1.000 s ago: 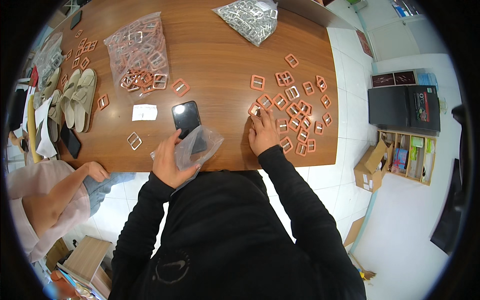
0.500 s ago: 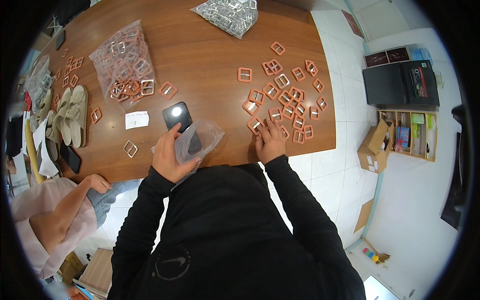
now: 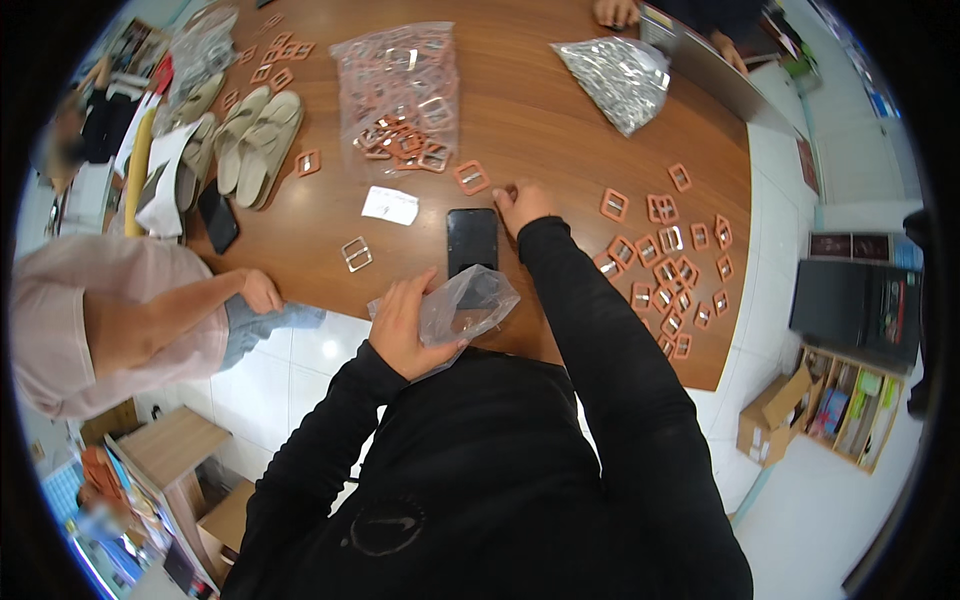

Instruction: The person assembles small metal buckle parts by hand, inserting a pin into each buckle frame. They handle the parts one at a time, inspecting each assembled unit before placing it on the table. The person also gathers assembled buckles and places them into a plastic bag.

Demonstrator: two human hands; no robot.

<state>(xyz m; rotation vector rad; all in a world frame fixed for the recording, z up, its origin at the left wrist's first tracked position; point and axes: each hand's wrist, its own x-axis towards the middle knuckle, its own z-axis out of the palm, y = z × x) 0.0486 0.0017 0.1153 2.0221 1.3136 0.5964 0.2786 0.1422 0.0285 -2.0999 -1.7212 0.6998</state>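
My left hand (image 3: pixel 403 328) is closed on the edge of a clear plastic bag (image 3: pixel 487 305), its mouth gaping. The bag overlaps the lower part of a black phone (image 3: pixel 471 232) lying on the table. My right hand (image 3: pixel 525 206) is closed with curled fingers just beyond the phone, and what it may hold is hidden. Close to its fingertips, apart from them, lies an orange square buckle (image 3: pixel 471 178). Several more orange buckles (image 3: pixel 668 270) spread to the right of my right forearm. A silver buckle (image 3: pixel 356 255) lies left of the phone, near a white paper slip (image 3: pixel 390 205).
A full bag of orange buckles (image 3: pixel 395 85) lies beyond the slip, and a bag of silver buckles (image 3: pixel 620 80) at the far right. Tan sandals (image 3: pixel 262 150) and another phone (image 3: pixel 218 217) are at left. A person in pink (image 3: pixel 140 320) stands left; another person's hand (image 3: pixel 617 12) shows far off.
My right hand has gone from the spread-out buckles at right to beside the single orange buckle beyond the phone. My left hand keeps the bag. The view has turned left.
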